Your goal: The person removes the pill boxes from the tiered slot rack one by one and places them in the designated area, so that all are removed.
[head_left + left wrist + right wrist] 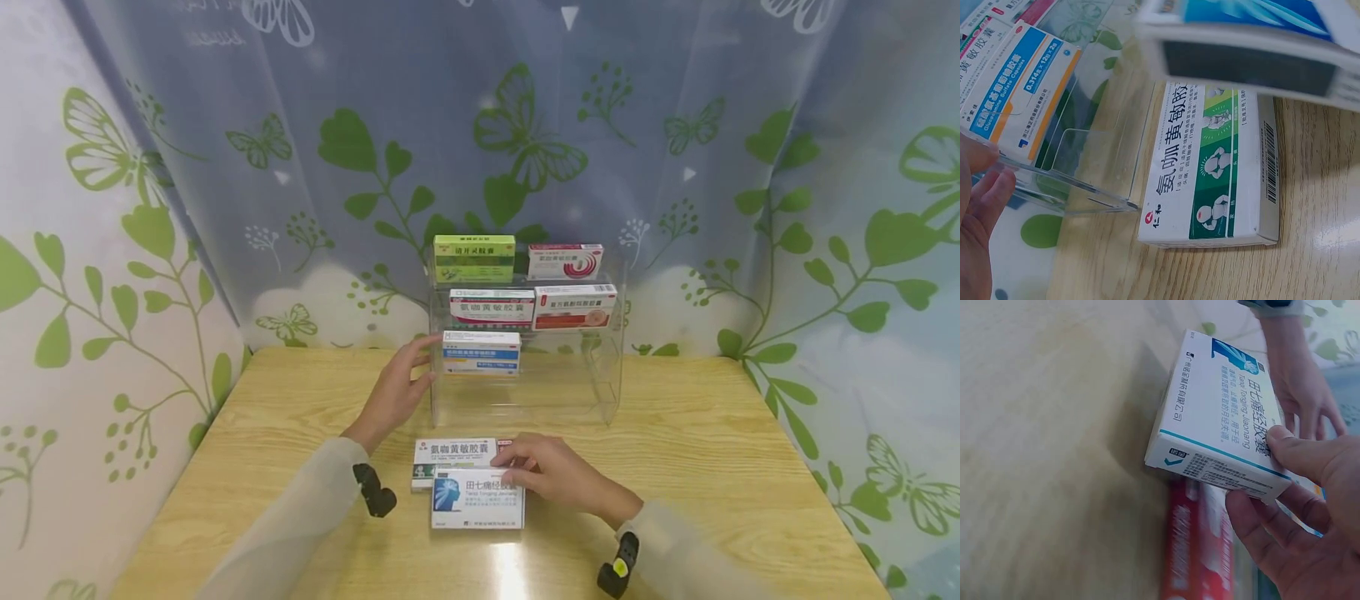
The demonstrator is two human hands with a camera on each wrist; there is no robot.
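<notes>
the right hand (562, 475) pinches the white-and-blue box (480, 500) by its right end, thumb on the printed face and fingers underneath, as the right wrist view shows. the box lies to the left of that hand, raised and a little tilted, its long axis running left to right, roughly along the front edge of the clear stand (555, 379). it hangs in front of the stand's left half, overlapping the near edge of the green-and-white box (453, 450), which lies on the table (712, 467) just off the stand's front left corner.

the stand is therefore ahead of the right hand, on the far side of the green-and-white box; any move between the two has to clear that box. the left hand (393, 387) rests its loosely extended fingers at the stand's left edge; whether they press on it i cannot tell. it is nearer the blue-striped box (482, 354) at the left end of the lowest tier, while the right hand is the nearer one to the white-and-blue box.
</notes>
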